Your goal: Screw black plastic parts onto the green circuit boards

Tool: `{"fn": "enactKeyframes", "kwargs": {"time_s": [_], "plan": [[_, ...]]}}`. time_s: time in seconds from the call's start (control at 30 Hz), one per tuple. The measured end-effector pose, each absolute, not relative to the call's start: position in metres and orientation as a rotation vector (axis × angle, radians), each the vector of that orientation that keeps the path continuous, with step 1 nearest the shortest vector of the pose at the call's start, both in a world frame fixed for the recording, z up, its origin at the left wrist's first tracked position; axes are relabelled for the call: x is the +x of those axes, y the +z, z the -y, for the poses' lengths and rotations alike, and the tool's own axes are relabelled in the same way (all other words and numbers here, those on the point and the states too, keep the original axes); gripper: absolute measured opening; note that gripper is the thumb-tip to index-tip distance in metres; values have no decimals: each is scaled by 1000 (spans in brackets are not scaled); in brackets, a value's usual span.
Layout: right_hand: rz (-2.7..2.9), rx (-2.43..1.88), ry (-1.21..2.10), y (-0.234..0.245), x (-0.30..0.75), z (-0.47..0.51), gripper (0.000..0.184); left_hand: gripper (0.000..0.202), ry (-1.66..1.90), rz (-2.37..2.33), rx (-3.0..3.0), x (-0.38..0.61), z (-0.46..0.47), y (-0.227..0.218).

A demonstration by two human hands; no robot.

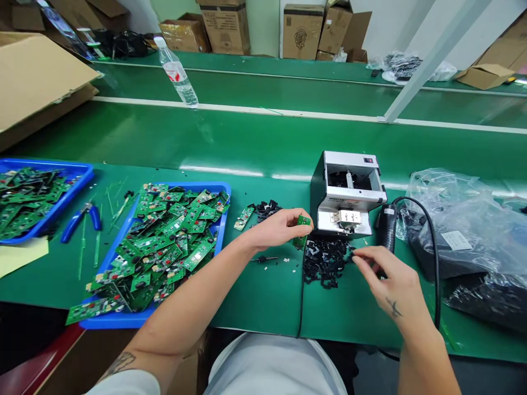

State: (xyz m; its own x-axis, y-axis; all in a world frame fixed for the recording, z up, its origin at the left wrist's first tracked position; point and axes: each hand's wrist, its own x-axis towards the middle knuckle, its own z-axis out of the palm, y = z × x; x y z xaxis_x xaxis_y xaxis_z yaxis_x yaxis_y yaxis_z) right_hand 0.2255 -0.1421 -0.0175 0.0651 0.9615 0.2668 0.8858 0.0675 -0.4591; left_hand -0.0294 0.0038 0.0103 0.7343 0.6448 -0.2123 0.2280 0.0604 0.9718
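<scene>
My left hand (284, 227) is closed on a small green circuit board (300, 241), held in front of a silver and black machine (354, 197). To the right, my right hand (391, 280) pinches with thumb and forefinger at the edge of a pile of small black plastic parts (325, 260). A dark piece shows at those fingertips, partly hidden. Behind my left wrist lies a second heap of black parts (267, 209), with a single circuit board (244, 218) beside it. A thin dark tool (264, 259) rests below my left hand.
A blue tray (224, 219) heaped with circuit boards stands left, another blue tray (88, 173) farther left. Blue-handled cutters (84, 219) lie between them. Right are a black-handled tool (387, 227) with a cable and plastic bags (461, 236). A water bottle (177, 74) stands behind.
</scene>
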Motion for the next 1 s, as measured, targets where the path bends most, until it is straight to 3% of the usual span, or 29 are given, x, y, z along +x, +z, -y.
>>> {"fn": "enactKeyframes", "kwargs": {"time_s": [0.17, 0.5, 1.0], "plan": [[2035, -2047, -61, -29, 242, 155, 22, 22, 272, -710, 1501, -26, 1, 12], [2087, -2053, -99, -41, 241, 133, 32, 24, 137, -740, 1574, -24, 9, 9], [1845, -2003, 267, -31, 231, 133, 24, 17, 78, -655, 1552, -20, 15, 8]]}}
